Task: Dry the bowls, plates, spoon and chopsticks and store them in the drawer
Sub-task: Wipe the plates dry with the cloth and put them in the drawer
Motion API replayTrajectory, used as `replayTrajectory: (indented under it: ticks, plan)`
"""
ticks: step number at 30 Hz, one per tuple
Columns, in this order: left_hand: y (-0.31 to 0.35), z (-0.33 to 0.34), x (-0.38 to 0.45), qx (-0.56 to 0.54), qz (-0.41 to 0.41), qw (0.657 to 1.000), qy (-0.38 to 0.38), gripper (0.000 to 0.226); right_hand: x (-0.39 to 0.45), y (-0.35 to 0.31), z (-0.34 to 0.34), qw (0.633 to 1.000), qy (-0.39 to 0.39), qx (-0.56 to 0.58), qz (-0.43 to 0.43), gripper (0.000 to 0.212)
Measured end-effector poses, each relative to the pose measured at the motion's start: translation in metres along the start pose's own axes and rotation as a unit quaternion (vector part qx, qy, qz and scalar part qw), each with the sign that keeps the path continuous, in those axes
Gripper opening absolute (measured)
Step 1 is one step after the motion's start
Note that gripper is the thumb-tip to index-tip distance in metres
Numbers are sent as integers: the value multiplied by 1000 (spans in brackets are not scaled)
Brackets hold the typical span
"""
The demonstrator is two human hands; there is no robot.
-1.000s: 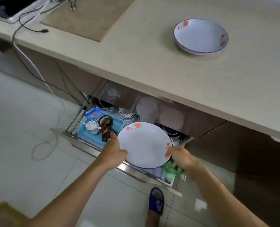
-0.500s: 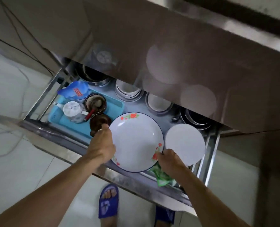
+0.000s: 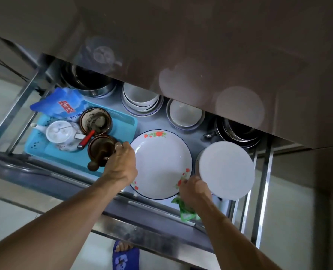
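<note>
My left hand (image 3: 121,162) and right hand (image 3: 195,189) curl their fingers round opposite rims of the flowered plate (image 3: 159,164) inside the open drawer (image 3: 68,182), the right also pinching a green cloth (image 3: 186,212).

Head camera, single wide-angle view: looks steeply down from above, close in, into open drawer (image 3: 259,184) beneath cabinet front (image 3: 200,45), forearms entering from bottom edge; no second view

Plate: a floral-rimmed plate (image 3: 159,164) is sitting low in the open drawer (image 3: 45,172).
Left hand: the left hand (image 3: 121,164) is gripping its left rim.
Right hand: the right hand (image 3: 195,190) is pinching its right rim, with a green cloth (image 3: 186,212) bunched beneath.
Neighbours: a plain white plate (image 3: 227,170) is lying just right; a blue tray (image 3: 122,121) is sitting left.
</note>
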State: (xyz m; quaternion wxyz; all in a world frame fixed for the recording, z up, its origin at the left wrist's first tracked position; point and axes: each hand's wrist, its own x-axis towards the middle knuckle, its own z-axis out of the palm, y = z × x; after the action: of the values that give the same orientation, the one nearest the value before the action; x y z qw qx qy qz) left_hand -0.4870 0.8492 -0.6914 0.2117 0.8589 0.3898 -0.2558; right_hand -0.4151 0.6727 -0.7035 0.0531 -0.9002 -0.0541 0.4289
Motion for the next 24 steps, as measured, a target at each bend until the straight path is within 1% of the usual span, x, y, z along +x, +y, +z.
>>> replayTrajectory:
  ticks: [2,6,11,16,20,24]
  plan:
    - [2,5,7,13,6,1000,4,52,1,1,3,1000,3,-7,8,38]
    - [3,14,14,39,24,999,19,54,-2,2,8,999,33,-23,-8,36]
    - [1,21,18,65,36,997,36,50,0,9,15,998,44,30,32,40]
    - [-4,28,19,90,60,992,62,48,-1,13,27,995,65,43,54,45]
    - [-4,23,17,89,72,992,45,49,-3,11,30,990,83,81,78,48]
    - [-3,6,2,97,94,991,15,49,-21,5,23,988,68,97,100,55]
